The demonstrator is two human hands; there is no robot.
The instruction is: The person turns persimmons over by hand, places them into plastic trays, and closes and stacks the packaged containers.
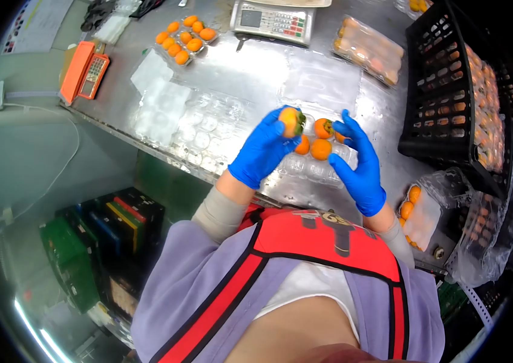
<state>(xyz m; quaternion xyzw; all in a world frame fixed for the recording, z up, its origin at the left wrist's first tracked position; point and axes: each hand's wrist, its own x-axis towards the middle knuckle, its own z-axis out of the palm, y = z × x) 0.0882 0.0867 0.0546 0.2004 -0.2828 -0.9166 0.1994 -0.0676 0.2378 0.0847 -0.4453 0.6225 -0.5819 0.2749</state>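
My left hand (268, 145), in a blue glove, is closed around an orange persimmon (291, 122) with a green calyx, held over the near-left part of a clear plastic tray (311, 169). In the tray sit several persimmons, among them one with its calyx up (323, 128) and a smooth one (321, 149). My right hand (359, 160), also blue-gloved, is at the tray's right side. Its thumb and fingers are apart, beside a persimmon (341, 137) that they partly hide; whether they touch it I cannot tell.
Clear empty trays (208, 127) lie to the left on the metal table (250, 72). At the back are a filled persimmon tray (187, 39), a weighing scale (273, 23) and a closed pack (368, 51). A black crate (441, 115) of packs stands right; an orange scale (84, 71) sits left.
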